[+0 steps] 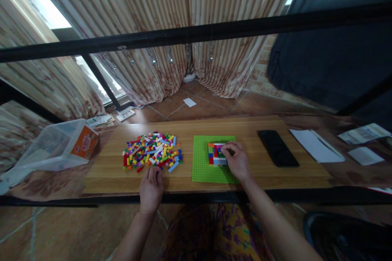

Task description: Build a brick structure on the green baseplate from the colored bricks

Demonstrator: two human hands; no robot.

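A small block of coloured bricks [211,157] has been set on the green baseplate [200,171], well inside its left edge. Green studs are left exposed around the block's visible sides, and far more pieces lie in the loose brick pile [150,151], so the work is judged to be only partly done. The block is partly covered by the right hand [237,159], whose fingers are drawn together over it. The left hand [152,185] is rested at the pile's near edge, its fingers bent inward. Whether a brick is pinched in either hand cannot be told at this size.

Pile and baseplate are carried, apart from each other, on a wood-grained surface [110,179]. A black phone [277,148] is laid to the right of the baseplate; white paper [315,144] is placed just beyond. At the left end, a clear plastic tub [52,142] with an orange label is seen. Behind, the tiled floor [171,108] is met by striped curtains [153,8], and the view is crossed by a black rail [196,34].
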